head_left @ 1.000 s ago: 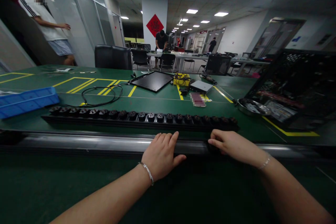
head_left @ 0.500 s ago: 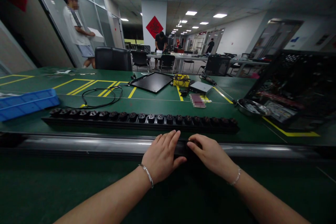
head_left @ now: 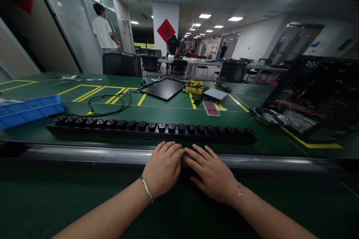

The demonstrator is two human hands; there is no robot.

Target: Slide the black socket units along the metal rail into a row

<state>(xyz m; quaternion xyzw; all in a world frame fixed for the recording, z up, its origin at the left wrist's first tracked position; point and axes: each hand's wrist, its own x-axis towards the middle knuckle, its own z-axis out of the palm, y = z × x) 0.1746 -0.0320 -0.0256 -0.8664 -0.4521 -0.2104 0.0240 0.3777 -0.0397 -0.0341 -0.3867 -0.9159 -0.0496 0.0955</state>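
My left hand (head_left: 163, 168) and my right hand (head_left: 210, 173) lie flat side by side on the metal rail (head_left: 84, 154) at the near edge of the green table (head_left: 174, 112). Fingers of both are stretched out and nearly touch; neither holds anything. Each wrist wears a thin bracelet. Just beyond the fingertips runs a long black power strip (head_left: 148, 129) with several sockets.
A blue tray (head_left: 28, 109) sits at the left, a coiled black cable (head_left: 109, 104) and a dark flat panel (head_left: 164, 88) farther back. A metal bowl (head_left: 269, 117) and black crate (head_left: 316, 97) stand right. A person in white (head_left: 104, 31) walks behind the table; others work far back.
My right hand slid left along the rail until it lies next to my left hand, which shifted slightly left. The person in white walked rightward behind the table.
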